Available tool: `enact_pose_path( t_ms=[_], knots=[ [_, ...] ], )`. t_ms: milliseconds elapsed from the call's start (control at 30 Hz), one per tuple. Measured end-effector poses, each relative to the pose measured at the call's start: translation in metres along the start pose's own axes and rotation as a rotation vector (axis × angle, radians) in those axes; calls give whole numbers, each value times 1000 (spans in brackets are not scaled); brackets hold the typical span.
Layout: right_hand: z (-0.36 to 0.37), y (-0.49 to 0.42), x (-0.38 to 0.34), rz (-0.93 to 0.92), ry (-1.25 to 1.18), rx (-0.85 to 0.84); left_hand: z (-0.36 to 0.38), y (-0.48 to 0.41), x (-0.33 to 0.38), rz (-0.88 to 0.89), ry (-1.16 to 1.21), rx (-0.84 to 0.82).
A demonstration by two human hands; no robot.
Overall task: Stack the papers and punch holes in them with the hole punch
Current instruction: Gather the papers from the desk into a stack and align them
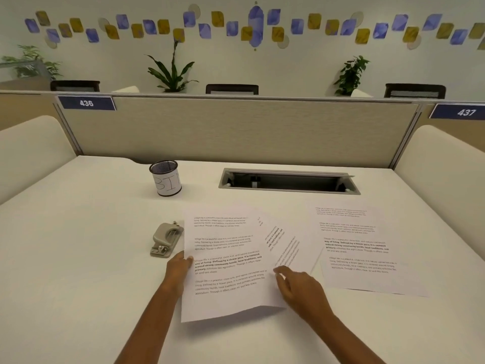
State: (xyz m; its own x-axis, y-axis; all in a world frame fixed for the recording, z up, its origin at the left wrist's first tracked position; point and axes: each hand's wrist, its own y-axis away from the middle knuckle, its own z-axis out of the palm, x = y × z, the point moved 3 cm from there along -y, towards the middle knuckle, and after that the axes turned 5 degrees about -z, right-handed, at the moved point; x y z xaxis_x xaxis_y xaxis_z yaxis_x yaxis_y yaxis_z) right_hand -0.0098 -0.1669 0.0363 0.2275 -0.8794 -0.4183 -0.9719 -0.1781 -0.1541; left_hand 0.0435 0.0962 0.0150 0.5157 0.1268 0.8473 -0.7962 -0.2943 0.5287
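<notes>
Lying long axis away-near, hole punch (166,240), beside held top sheet (228,261)

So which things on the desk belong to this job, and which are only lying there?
Job: top sheet held by left hand; sheets beneath; separate sheet; hole punch.
Lying about: mesh cup; cable tray.

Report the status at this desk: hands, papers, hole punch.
Left hand gripping top sheet at its left edge; right hand open, reaching to its right edge. Sheets fanned beneath; one sheet apart, right. Hole punch untouched, left of papers. Nothing obstructing.
</notes>
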Motion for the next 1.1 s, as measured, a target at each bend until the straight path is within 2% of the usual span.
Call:
enact_pose_path(
  t_ms=[133,233,333,500,600,667,800,867,967,1100],
  knots=[
    [-10,-20,33,170,-30,24,-1,-1,-4,-8,-35,-9],
    [-16,-38,62,250,28,-122,-2,1,-5,-10,-74,-4],
    [-21,-56,78,288,81,-239,-3,2,-5,-10,-80,-9],
    [-27,-78,83,347,191,-342,-8,6,-5,-23,-26,-61],
    [-27,-83,81,354,275,-385,-10,8,-8,-51,41,-89],
    [-25,-83,81,382,239,-390,-10,10,-10,-72,68,-99],
    [-22,-80,79,434,50,-382,-5,17,-12,-94,120,-123],
    [-20,-77,72,404,-103,-285,-3,20,-12,-110,164,-129],
    [-20,-63,60,411,-454,-46,5,26,-12,-109,216,-165],
    [-18,-33,47,486,-976,43,19,32,-15,-87,310,-176]
  ],
)
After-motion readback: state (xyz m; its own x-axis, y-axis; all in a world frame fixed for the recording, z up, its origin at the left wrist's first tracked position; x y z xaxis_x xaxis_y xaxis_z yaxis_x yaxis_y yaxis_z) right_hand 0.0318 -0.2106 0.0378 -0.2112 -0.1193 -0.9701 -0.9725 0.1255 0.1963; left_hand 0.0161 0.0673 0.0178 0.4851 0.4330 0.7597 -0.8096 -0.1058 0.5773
